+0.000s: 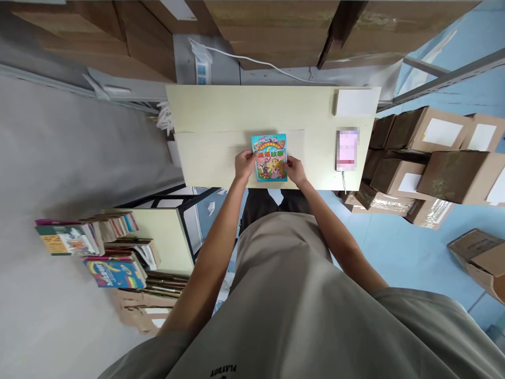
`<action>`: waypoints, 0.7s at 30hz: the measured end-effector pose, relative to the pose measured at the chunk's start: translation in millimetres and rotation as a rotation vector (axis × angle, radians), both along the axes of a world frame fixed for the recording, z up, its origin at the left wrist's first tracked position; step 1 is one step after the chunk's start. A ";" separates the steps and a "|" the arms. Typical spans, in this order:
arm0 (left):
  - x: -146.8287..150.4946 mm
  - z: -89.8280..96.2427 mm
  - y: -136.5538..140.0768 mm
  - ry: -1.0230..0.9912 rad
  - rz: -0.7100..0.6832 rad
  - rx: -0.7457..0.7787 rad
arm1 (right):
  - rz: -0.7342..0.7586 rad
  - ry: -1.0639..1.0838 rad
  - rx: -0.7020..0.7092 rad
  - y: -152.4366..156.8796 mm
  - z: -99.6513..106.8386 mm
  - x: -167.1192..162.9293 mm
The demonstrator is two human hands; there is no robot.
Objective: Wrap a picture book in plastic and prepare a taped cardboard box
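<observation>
A colourful children's storybook (270, 159), its cover showing cartoon figures and a turquoise border, is held upright to my view over the near part of the pale yellow table (256, 108). My left hand (244, 163) grips the book's left edge, thumb on the cover. At the right edge, my right hand (295, 170) holds it between thumb and fingers. The fingers behind the book are hidden. Under it, a flat pale sheet (221, 155) covers part of the tabletop.
A phone (347, 150) with a cable and a white box (354, 102) lie on the table's right side. Stacked books (118, 271) stand on a lower surface at left. Cardboard boxes (398, 176) are piled at right, with more boxes (276, 34) on a shelf behind.
</observation>
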State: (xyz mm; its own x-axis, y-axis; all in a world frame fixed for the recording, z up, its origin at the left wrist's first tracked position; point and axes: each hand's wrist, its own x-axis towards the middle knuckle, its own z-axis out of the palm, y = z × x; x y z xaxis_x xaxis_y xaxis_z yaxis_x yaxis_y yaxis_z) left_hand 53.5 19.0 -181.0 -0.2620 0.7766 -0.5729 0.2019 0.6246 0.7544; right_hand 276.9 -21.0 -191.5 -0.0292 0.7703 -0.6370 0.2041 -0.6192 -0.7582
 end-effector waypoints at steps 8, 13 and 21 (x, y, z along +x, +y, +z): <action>-0.7 -24.1 16.3 0.137 -0.077 0.070 | 0.158 -0.284 0.108 -1.3 -1.8 28.4; -5.3 -32.9 16.1 0.055 -0.055 0.103 | 0.034 -0.547 0.161 -27.9 5.3 72.5; -11.2 -39.5 14.6 0.003 -0.074 0.106 | 0.056 -0.502 0.031 -32.3 2.3 82.4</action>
State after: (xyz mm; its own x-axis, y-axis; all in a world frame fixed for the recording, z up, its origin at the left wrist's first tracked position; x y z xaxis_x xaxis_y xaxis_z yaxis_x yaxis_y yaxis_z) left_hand 42.2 33.5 -220.5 -0.2030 0.8500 -0.4860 0.2472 0.5248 0.8145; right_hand 359.4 -53.3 -189.2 0.2331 0.7953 -0.5596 0.5808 -0.5754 -0.5758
